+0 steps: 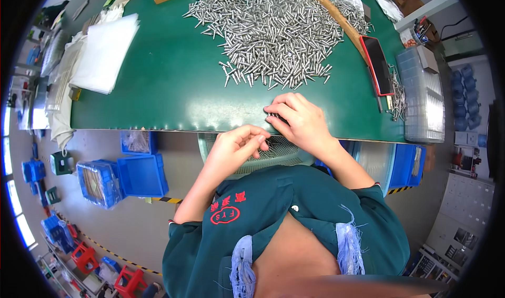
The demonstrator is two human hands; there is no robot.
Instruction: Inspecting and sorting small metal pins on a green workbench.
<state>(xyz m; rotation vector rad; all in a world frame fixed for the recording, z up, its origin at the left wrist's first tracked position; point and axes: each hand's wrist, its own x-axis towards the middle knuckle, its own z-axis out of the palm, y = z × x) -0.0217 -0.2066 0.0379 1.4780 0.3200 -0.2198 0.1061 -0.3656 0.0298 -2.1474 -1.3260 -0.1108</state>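
A big heap of small silver metal pins (273, 29) spreads over the far middle of the green table (163, 87). My right hand (301, 120) rests at the table's near edge, fingers curled over a few of these pins, whose ends show beside the fingertips. Just beyond the edge, my left hand (236, 146) is closed, thumb against the curled fingers; whatever it may hold is hidden. Below both hands sits a pale green plastic basket (247, 166), partly covered by my arms and body. Some thin dark pieces show inside it, too small to make out.
Wooden strips (344, 24) border the heap. At right lie a red-edged phone (376, 66), loose metal pieces (397, 95) and a clear plastic case (421, 98). White sheets (105, 53) lie at left. Blue bins (142, 174) stand on the floor.
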